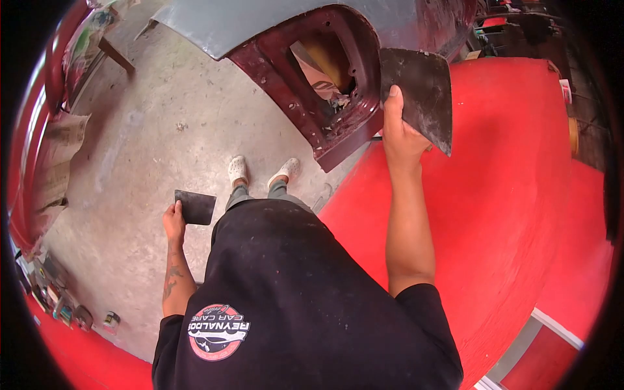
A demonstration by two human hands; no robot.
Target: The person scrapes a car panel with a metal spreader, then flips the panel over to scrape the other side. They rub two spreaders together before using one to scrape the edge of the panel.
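Observation:
My right hand [403, 138] grips a large dark sheet that looks like sandpaper [422, 91], thumb flat on its face and fingers behind it. The sheet bows slightly and overlaps the edge of a maroon car body panel [351, 146] in this view. Lower down on the left, my left hand [173, 221] pinches a smaller dark rectangular piece of sandpaper [197, 207] by its edge, out over the concrete floor. The maroon panel has a large cut-out with crumpled paper inside and grey upper surfacing [234, 23].
A red wall [494, 195] rises close on my right. Grey concrete floor [143, 149] lies under my white clogs [238, 169]. At left, a red car part [29, 149] has masking paper [65, 153] on it. Cans and small items [65, 305] stand at lower left.

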